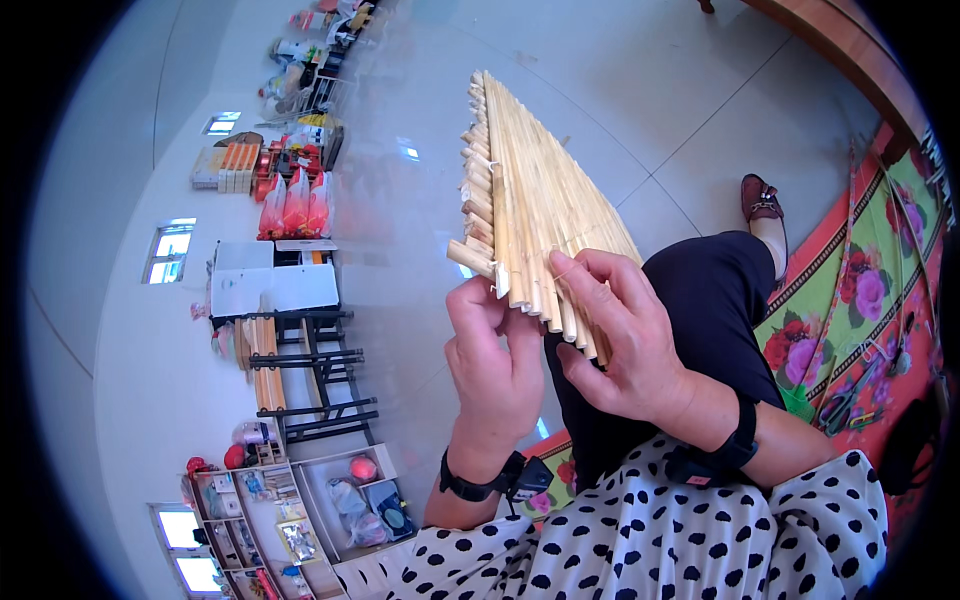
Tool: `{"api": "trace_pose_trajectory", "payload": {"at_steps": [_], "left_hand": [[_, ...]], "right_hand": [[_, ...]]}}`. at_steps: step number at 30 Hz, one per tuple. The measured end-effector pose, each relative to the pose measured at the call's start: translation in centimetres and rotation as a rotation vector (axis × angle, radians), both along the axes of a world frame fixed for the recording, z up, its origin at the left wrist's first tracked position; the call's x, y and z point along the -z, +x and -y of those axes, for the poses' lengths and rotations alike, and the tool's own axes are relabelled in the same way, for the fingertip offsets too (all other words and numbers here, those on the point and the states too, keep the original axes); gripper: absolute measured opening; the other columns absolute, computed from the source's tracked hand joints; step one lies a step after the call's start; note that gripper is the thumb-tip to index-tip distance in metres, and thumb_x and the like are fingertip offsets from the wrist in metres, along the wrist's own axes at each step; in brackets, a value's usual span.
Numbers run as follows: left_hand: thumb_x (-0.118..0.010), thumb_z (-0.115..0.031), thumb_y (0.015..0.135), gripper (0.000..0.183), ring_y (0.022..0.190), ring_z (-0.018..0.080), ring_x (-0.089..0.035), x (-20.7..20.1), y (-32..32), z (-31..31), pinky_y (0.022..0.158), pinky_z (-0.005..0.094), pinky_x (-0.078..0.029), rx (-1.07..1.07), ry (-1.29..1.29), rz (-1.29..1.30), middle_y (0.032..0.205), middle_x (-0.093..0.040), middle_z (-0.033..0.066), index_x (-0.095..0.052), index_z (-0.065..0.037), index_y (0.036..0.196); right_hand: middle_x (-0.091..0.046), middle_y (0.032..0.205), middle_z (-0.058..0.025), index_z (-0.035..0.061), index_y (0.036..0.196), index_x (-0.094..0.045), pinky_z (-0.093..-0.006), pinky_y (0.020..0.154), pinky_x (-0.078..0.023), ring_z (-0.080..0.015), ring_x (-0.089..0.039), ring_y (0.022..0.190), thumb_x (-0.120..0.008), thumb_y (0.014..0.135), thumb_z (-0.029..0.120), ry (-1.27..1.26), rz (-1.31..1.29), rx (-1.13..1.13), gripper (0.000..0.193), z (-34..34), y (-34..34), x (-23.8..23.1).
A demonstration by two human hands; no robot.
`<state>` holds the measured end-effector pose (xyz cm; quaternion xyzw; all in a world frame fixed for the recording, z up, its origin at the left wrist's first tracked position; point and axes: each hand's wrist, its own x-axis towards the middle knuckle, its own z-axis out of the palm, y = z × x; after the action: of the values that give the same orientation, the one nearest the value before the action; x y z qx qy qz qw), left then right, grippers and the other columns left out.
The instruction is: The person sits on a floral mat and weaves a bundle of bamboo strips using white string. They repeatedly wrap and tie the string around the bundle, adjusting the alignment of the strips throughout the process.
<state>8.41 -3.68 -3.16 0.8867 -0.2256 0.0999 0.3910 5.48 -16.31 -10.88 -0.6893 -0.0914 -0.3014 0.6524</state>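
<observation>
A mat of pale, dry plant stalks (545, 190) laid side by side is tilted up in front of me and reaches away over the floor. Its left edge shows a row of cut stalk ends, with bits of white thread at the near corner. My left hand (492, 355) grips that near-left corner from below, fingers curled by a short stalk that sticks out. On the near edge, my right hand (632, 335) has its fingers over the top of the stalks and its thumb at their lower ends. A fine thread seems to run by its fingertips, too thin to follow.
Scissors (838, 408) lie on the red and green flowered cloth (860, 280) at right, with long thin stalks. A wooden furniture edge (850, 50) curves at top right. Along the left wall stand folding frames (315, 365), red bags (296, 205) and a shelf (270, 500).
</observation>
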Motion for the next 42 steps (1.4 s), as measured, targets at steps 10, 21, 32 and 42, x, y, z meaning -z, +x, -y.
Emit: {"api": "trace_pose_trajectory", "payload": {"at_steps": [10,21,32,42], "left_hand": [[-0.042,-0.034,0.102,0.045,0.087,0.0167,-0.061,0.1,-0.7,1.5,0.074,0.0284,-0.05,0.015,-0.248,-0.07,0.101,-0.063,0.0176,-0.031,0.003,0.125],[-0.038,-0.027,0.102,0.034,0.07,0.0128,-0.053,-0.6,-0.3,0.1,0.067,0.0263,-0.045,0.03,-0.198,-0.132,0.086,-0.061,0.0132,-0.033,-0.001,0.123],[-0.048,-0.025,0.099,0.04,0.07,0.0102,-0.052,-0.5,-0.4,1.0,0.066,0.0245,-0.044,-0.023,-0.233,-0.15,0.091,-0.063,0.0125,-0.033,0.0,0.126],[-0.076,-0.014,0.079,0.068,0.095,0.0204,-0.068,0.0,-0.2,4.0,0.077,0.0291,-0.055,-0.215,-0.197,-0.042,0.107,-0.067,0.024,-0.033,0.004,0.129]], "right_hand": [[-0.052,0.117,-0.0207,-0.0004,0.136,-0.052,-0.0398,0.089,-0.05,-0.0371,-0.056,0.104,-0.066,0.064,-0.001,-0.01,-0.005,-0.009,0.074,0.2,-0.1,0.2],[-0.054,0.115,-0.0203,0.0001,0.135,-0.053,-0.0388,0.089,-0.049,-0.0361,-0.057,0.102,-0.063,0.065,-0.003,0.026,-0.006,0.001,0.071,0.4,-0.1,0.2],[-0.053,0.115,-0.0194,0.0004,0.134,-0.055,-0.0378,0.087,-0.05,-0.0346,-0.057,0.101,-0.062,0.065,-0.004,0.047,-0.009,-0.002,0.07,0.4,-0.1,0.3],[-0.053,0.114,-0.0174,0.0019,0.133,-0.057,-0.0373,0.083,-0.05,-0.0331,-0.055,0.096,-0.061,0.065,-0.007,0.064,-0.005,0.023,0.069,0.1,-0.1,0.2]]}}
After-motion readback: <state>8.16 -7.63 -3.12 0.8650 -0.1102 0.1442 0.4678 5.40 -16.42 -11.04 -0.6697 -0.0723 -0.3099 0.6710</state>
